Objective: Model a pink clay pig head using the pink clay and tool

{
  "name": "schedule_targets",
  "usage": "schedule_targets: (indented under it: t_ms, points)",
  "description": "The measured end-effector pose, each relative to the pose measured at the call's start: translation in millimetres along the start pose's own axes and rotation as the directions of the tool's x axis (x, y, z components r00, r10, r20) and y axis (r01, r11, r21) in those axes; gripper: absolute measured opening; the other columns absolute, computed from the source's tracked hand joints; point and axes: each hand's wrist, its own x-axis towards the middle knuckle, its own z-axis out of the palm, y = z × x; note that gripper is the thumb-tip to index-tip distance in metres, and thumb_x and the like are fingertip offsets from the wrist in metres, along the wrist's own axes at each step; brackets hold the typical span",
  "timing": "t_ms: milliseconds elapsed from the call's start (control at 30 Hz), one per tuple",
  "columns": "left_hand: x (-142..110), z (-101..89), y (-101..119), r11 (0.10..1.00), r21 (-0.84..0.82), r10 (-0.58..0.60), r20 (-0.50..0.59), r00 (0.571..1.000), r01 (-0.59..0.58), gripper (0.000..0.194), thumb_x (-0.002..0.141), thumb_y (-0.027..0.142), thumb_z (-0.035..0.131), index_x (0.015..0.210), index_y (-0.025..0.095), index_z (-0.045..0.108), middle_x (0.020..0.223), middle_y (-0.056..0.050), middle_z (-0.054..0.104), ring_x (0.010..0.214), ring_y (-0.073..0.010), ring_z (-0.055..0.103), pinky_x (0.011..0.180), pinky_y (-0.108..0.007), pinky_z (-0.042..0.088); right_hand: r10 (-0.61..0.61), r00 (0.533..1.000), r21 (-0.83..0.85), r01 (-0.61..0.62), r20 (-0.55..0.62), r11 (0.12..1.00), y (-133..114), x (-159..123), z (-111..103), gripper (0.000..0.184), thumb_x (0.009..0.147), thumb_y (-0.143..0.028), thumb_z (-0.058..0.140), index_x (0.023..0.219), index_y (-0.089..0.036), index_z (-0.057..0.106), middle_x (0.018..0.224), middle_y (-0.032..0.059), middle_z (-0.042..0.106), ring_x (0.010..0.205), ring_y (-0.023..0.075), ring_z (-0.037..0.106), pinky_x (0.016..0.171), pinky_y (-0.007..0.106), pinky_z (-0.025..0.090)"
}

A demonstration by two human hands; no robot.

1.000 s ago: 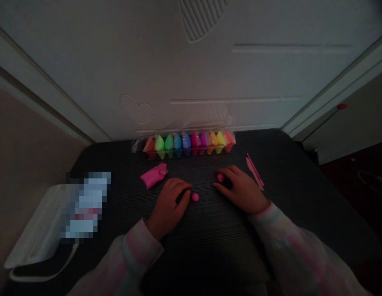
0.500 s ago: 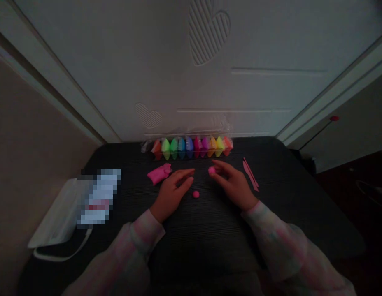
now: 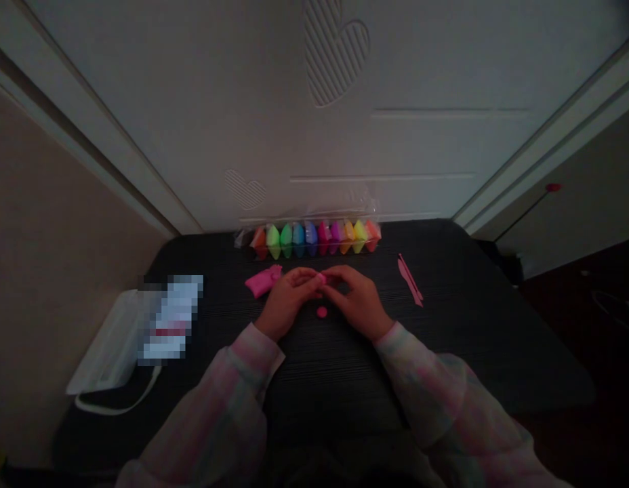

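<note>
Between the fingertips of both hands is a small pink lump of modelling clay (image 3: 321, 278). My left hand (image 3: 290, 298) pinches it from the left, and my right hand (image 3: 356, 298) grips it from the right; the fingers partly cover it. Just below them, a small pink clay ball (image 3: 321, 312) lies on the dark table (image 3: 335, 386). Beside my left hand rests a pink packet (image 3: 262, 280), its top crumpled. To the right of my right hand lie slim pink modelling tools (image 3: 410, 279).
A clear plastic sleeve of several coloured clay packets (image 3: 311, 240) lies along the table's back edge, against a white panel with hearts (image 3: 337, 54). At the left are a white pouch-like item (image 3: 108, 346), a blurred-out phone-like object (image 3: 172, 318) and a white cable (image 3: 116, 411).
My hands have come together. The pink clay lump, held in my right hand alone before, has moved left and is now between both hands. The view has shifted slightly.
</note>
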Motion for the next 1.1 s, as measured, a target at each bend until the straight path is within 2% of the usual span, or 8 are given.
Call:
schedule_targets:
  t_ms: [100,167,433,633,767,933,1100]
  points:
    - [-1.1,-1.2,-0.3,1.000,0.022,-0.013,0.032,0.999,0.012,0.025,0.064,0.019,0.066,0.088,0.014,0.060,0.078,-0.001,0.065,0.072,-0.0105,0.059,0.069,-0.024,0.045,-0.041,0.999,-0.026,0.041,0.019,0.999,1.9,-1.6,1.0,0.011,0.074,-0.017,0.057,0.084,-0.017,0.058,0.077,0.0021,0.062,0.071,0.0123,0.057,0.067,0.025,0.046]
    - [-1.6,-1.7,-0.6,1.000,0.024,-0.012,0.054,0.998,0.011,0.020,0.064,0.020,0.066,0.083,0.013,0.061,0.078,-0.001,0.065,0.073,-0.0105,0.059,0.070,-0.024,0.045,-0.048,0.999,-0.035,0.049,0.026,0.998,2.5,-2.3,1.1,0.009,0.075,-0.018,0.057,0.084,-0.017,0.059,0.077,0.0024,0.063,0.071,0.0123,0.058,0.067,0.025,0.047]
    - [-0.6,-2.5,-1.9,0.997,-0.070,-0.042,0.027,0.999,0.044,0.014,0.059,0.015,0.067,0.070,0.012,0.059,0.063,0.003,0.060,0.058,-0.0054,0.055,0.059,-0.019,0.042,-0.011,1.000,-0.014,0.011,0.010,1.000,-0.4,-4.7,2.8,0.006,0.075,-0.021,0.057,0.079,-0.019,0.061,0.077,0.0018,0.066,0.074,0.0132,0.061,0.070,0.026,0.048]
    - [-0.8,-4.1,-2.4,0.995,-0.069,-0.061,0.069,0.996,0.066,0.014,0.060,0.016,0.065,0.070,0.013,0.055,0.060,0.004,0.056,0.052,-0.0056,0.051,0.051,-0.019,0.037,-0.025,0.999,-0.013,0.025,0.043,1.000,0.8,-4.3,3.1,0.006,0.076,-0.019,0.055,0.078,-0.020,0.061,0.078,0.0017,0.066,0.075,0.0133,0.060,0.070,0.027,0.047]
    - [-1.6,-3.5,-2.0,0.998,-0.055,-0.035,0.085,0.996,0.040,0.017,0.059,0.016,0.067,0.069,0.014,0.053,0.060,0.005,0.055,0.052,-0.0048,0.049,0.050,-0.019,0.036,-0.039,0.998,-0.050,0.042,0.056,0.998,-0.1,-4.5,3.3,0.006,0.076,-0.018,0.054,0.078,-0.019,0.059,0.074,0.0015,0.063,0.071,0.0130,0.058,0.068,0.026,0.047]
    - [-2.3,-3.6,-1.5,0.997,-0.068,-0.040,0.064,0.997,0.044,0.020,0.056,0.014,0.068,0.068,0.014,0.053,0.061,0.005,0.055,0.055,-0.0058,0.051,0.052,-0.019,0.035,-0.026,0.996,-0.005,0.027,0.083,1.000,-3.4,-4.5,2.1,0.012,0.073,-0.018,0.057,0.085,-0.018,0.058,0.076,0.0013,0.061,0.070,0.0119,0.057,0.067,0.025,0.046]
    - [-1.3,-7.8,-2.0,0.999,-0.014,-0.036,0.100,0.994,0.038,0.016,0.057,0.014,0.068,0.064,0.013,0.054,0.059,0.003,0.058,0.053,-0.0056,0.050,0.052,-0.019,0.034,-0.009,0.994,-0.024,0.012,0.111,1.000,-1.9,-4.2,0.8,0.007,0.073,-0.021,0.059,0.079,-0.018,0.058,0.074,0.0008,0.061,0.070,0.0124,0.056,0.066,0.025,0.045]
